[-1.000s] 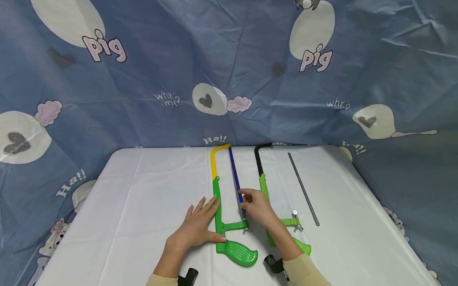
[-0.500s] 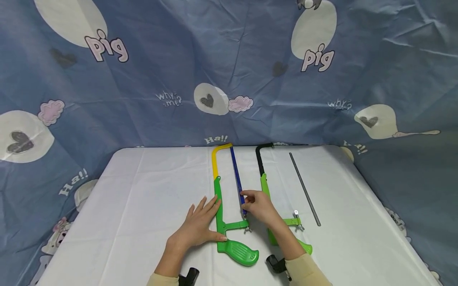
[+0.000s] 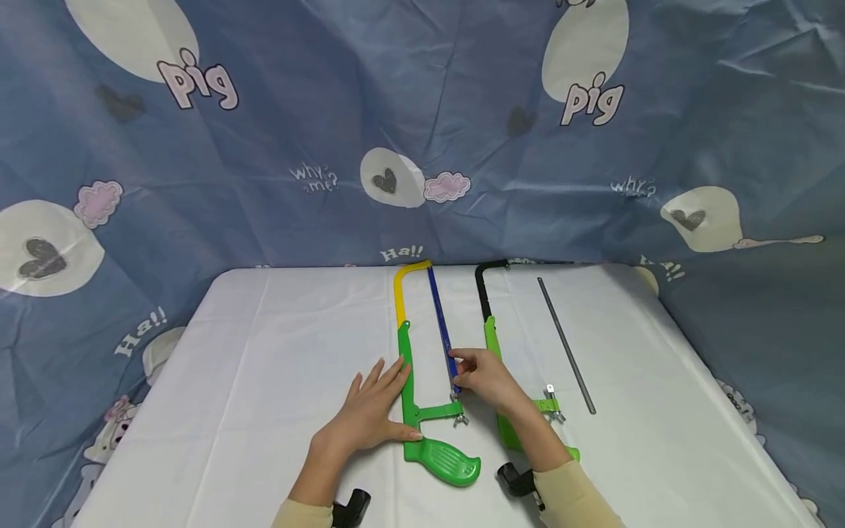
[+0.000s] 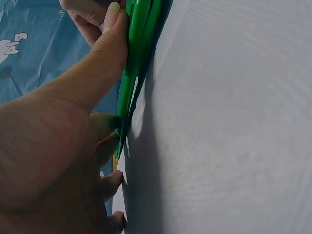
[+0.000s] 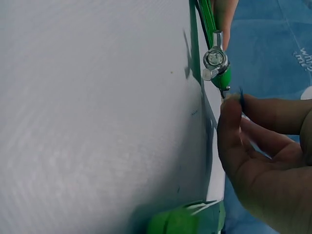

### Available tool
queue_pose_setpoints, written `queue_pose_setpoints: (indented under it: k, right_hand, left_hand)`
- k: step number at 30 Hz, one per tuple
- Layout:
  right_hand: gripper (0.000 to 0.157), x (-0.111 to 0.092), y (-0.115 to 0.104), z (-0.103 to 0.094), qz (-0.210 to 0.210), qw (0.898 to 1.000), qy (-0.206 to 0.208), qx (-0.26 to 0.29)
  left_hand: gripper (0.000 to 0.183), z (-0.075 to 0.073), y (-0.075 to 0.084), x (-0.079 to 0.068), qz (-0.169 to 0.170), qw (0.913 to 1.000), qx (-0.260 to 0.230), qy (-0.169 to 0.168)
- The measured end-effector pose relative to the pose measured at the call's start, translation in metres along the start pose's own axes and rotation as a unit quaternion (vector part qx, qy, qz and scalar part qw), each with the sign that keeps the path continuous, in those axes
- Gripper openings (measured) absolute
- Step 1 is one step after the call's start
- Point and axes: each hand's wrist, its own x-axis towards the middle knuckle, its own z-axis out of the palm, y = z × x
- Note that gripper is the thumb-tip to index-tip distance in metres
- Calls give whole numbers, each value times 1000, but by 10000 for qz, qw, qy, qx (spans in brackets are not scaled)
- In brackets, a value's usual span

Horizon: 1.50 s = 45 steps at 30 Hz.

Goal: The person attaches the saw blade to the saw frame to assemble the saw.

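Note:
A hacksaw with a green and yellow frame (image 3: 405, 389) lies on the white-covered table. Fingers spread, my left hand (image 3: 366, 411) rests along its green bar, the thumb at the top of the grip; the left wrist view shows that thumb against the green plastic (image 4: 141, 34). My right hand (image 3: 485, 378) pinches the blue hacksaw blade (image 3: 439, 315) near its lower end, thumb and index finger together. The blade's far end meets the yellow tip. Its near end is close to the metal pin by the wing nut (image 5: 214, 59), partly hidden by fingertips in the right wrist view.
A second hacksaw frame, black and light green (image 3: 491, 337), lies under my right forearm. Right of it is a loose grey hacksaw blade (image 3: 568, 345). The white table (image 3: 264, 352) ends at a blue printed cloth (image 3: 277, 132) behind.
The head view has shifted slightly. My right hand has moved the blue blade's near end a little to the right, beside the pin. The left hand stays on the frame.

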Motion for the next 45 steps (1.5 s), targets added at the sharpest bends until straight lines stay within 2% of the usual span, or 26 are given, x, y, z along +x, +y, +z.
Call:
queue_pose_setpoints:
  k: [6,19,39,45]
  right_hand:
    - [56,-2,-4,-4,13,10000,-95,-2]
    - [60,4,-7,-7,-269,9992,-290,99]
    - [55,2,-5,2,-362,9961,171,-785]
    - [43,-6,3,6,-573,9881,291,-1395]
  left_hand:
    - [112,-3,1,3,-28,10000,31,-29]
    - [114,-10,2,10,-48,10000,66,24]
    - [114,-7,1,7,-4,9999,123,-3]
    - [114,-2,1,3,-33,10000,57,-37]
